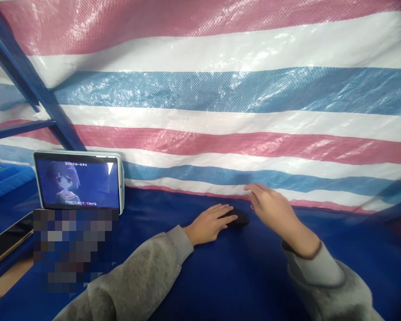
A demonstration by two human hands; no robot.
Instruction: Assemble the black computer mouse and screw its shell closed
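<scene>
My left hand [211, 224] reaches across the blue table surface and grips the left side of a black, rounded computer mouse [241, 217]. Part of the mouse is hidden under those fingers. Raised above and to the right of it is my right hand [270, 207], with thumb and fingers closed in a pinch. Whatever the pinch holds, if anything, is too small to make out. A tiny reddish thing [252, 206] shows just below the right fingertips; its kind is unclear.
A tablet [78, 183] in a pale case stands at the left, playing an animated video. Beside it are a phone [10, 240], a blue tray [8, 180] and another person's forearm [15, 276]. Striped plastic sheeting [220, 89] hangs behind the table, with a blue metal frame [30, 76] at left.
</scene>
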